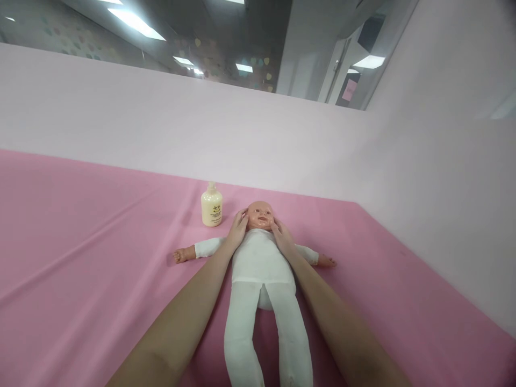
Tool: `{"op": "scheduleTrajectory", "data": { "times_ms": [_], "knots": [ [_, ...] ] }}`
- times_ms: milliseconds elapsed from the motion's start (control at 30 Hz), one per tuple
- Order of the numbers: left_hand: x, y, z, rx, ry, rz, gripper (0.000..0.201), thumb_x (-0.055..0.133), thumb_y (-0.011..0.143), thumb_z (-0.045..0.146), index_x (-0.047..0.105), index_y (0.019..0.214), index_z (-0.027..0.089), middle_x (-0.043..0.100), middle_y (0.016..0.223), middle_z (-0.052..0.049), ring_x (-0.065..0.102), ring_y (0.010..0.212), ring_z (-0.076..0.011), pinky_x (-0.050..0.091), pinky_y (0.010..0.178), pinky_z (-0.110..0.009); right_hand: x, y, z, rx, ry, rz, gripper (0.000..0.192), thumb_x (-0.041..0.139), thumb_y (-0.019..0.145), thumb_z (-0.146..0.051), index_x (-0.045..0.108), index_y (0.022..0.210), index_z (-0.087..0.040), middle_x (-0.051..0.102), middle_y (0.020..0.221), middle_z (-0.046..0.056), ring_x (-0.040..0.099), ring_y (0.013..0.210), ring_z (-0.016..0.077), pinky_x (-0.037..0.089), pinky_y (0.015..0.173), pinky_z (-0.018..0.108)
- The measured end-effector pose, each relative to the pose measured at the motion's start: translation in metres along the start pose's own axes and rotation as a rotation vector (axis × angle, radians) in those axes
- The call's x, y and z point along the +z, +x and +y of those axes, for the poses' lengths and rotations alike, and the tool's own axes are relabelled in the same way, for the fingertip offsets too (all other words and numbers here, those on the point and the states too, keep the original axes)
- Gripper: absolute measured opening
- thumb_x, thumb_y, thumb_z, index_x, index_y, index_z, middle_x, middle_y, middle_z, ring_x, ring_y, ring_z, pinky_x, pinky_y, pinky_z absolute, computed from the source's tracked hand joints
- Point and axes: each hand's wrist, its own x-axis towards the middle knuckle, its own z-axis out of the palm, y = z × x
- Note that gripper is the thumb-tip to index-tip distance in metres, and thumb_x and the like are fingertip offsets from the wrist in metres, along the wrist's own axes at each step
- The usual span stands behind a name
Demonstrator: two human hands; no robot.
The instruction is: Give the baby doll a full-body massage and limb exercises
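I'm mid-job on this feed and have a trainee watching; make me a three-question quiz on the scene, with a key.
1. Fill in: the left hand and the right hand lie at either side of the doll's ____.
2. Which hand is nearer the bottle? A) right B) left C) both equally
3. True or false: the doll lies face down on the pink sheet.

Key: 1. head; 2. B; 3. false, it lies face up.
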Motion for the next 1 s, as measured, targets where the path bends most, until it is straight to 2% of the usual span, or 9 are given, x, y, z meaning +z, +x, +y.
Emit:
{"op": "scheduleTrajectory", "data": {
  "times_ms": [67, 167, 233, 300, 433, 567, 667, 833, 1000],
  "knots": [
    [0.001, -0.001, 0.001, -0.012, 0.026, -0.027, 0.048, 0.052, 0.092, 0.044, 0.048, 0.134, 0.024, 0.051, 0.141, -0.009, 0.045, 0.134, -0.0241, 0.036, 0.113, -0.041, -0.001, -0.002, -0.006, 0.040, 0.001, -0.032, 0.061, 0.056, 0.086, -0.056, 0.053, 0.137, -0.023, 0.068, 0.120, 0.009, 0.064, 0.108, 0.0278, 0.049, 0.098, 0.045],
    [0.004, -0.003, 0.002, 0.021, 0.078, -0.076, 0.072, 0.067, 0.082, 0.049, 0.037, 0.143, 0.023, 0.043, 0.147, -0.012, 0.040, 0.138, -0.0271, 0.035, 0.114, -0.043, -0.002, -0.005, -0.014, 0.102, 0.007, -0.071, 0.071, 0.066, 0.080, -0.053, 0.049, 0.140, -0.019, 0.072, 0.107, 0.010, 0.068, 0.090, 0.0259, 0.055, 0.086, 0.042],
    [0.005, -0.005, 0.003, 0.058, 0.118, -0.097, 0.086, 0.072, 0.078, 0.050, 0.030, 0.148, 0.023, 0.037, 0.150, -0.013, 0.036, 0.140, -0.0283, 0.033, 0.115, -0.044, -0.003, -0.006, -0.017, 0.121, 0.023, -0.096, 0.074, 0.067, 0.079, -0.053, 0.048, 0.141, -0.018, 0.073, 0.099, 0.009, 0.069, 0.084, 0.0245, 0.056, 0.082, 0.041],
    [0.005, -0.006, 0.004, 0.085, 0.162, -0.108, 0.090, 0.071, 0.078, 0.052, 0.026, 0.150, 0.023, 0.032, 0.153, -0.013, 0.031, 0.143, -0.0288, 0.030, 0.117, -0.045, -0.004, -0.007, -0.019, 0.120, 0.059, -0.130, 0.079, 0.067, 0.080, -0.052, 0.040, 0.147, -0.020, 0.073, 0.101, 0.008, 0.069, 0.085, 0.0237, 0.056, 0.082, 0.041],
    [0.003, -0.006, 0.007, 0.128, 0.234, -0.155, 0.081, 0.062, 0.084, 0.054, 0.025, 0.152, 0.029, 0.026, 0.156, -0.011, 0.022, 0.148, -0.0286, 0.024, 0.120, -0.047, -0.003, -0.007, -0.017, 0.105, 0.158, -0.165, 0.092, 0.067, 0.082, -0.050, 0.016, 0.156, -0.027, 0.065, 0.126, 0.006, 0.067, 0.103, 0.0241, 0.054, 0.095, 0.042],
    [0.003, -0.006, 0.008, 0.149, 0.276, -0.186, 0.072, 0.057, 0.089, 0.054, 0.027, 0.151, 0.033, 0.021, 0.159, -0.007, 0.013, 0.151, -0.0276, 0.020, 0.121, -0.047, -0.002, -0.004, -0.010, 0.037, 0.184, -0.193, 0.092, 0.064, 0.083, -0.051, 0.010, 0.156, -0.032, 0.045, 0.149, 0.001, 0.056, 0.125, 0.0228, 0.045, 0.109, 0.041],
    [0.003, -0.006, 0.009, 0.203, 0.306, -0.194, 0.062, 0.046, 0.095, 0.052, 0.030, 0.151, 0.030, 0.020, 0.160, -0.007, 0.013, 0.151, -0.0246, 0.017, 0.123, -0.046, -0.002, 0.000, -0.002, -0.046, 0.176, -0.216, 0.089, 0.060, 0.086, -0.053, 0.008, 0.155, -0.033, 0.032, 0.158, -0.001, 0.043, 0.139, 0.0201, 0.034, 0.117, 0.041],
    [0.003, -0.008, 0.015, 0.262, 0.307, -0.190, 0.050, 0.033, 0.100, 0.049, 0.043, 0.145, 0.031, 0.022, 0.161, -0.001, 0.015, 0.150, -0.0203, 0.015, 0.124, -0.042, -0.002, 0.003, 0.004, -0.148, 0.052, -0.198, 0.078, 0.049, 0.091, -0.057, 0.015, 0.155, -0.030, 0.025, 0.161, 0.000, 0.026, 0.147, 0.0182, 0.019, 0.123, 0.040],
    [0.004, -0.010, 0.021, 0.315, 0.273, -0.186, 0.047, 0.034, 0.100, 0.046, 0.050, 0.140, 0.029, 0.028, 0.159, -0.001, 0.018, 0.150, -0.0205, 0.016, 0.124, -0.042, -0.005, -0.002, -0.005, -0.214, -0.059, -0.189, 0.066, 0.039, 0.095, -0.057, 0.023, 0.154, -0.030, 0.027, 0.160, 0.000, 0.021, 0.149, 0.0176, 0.015, 0.123, 0.040]
  ]
}}
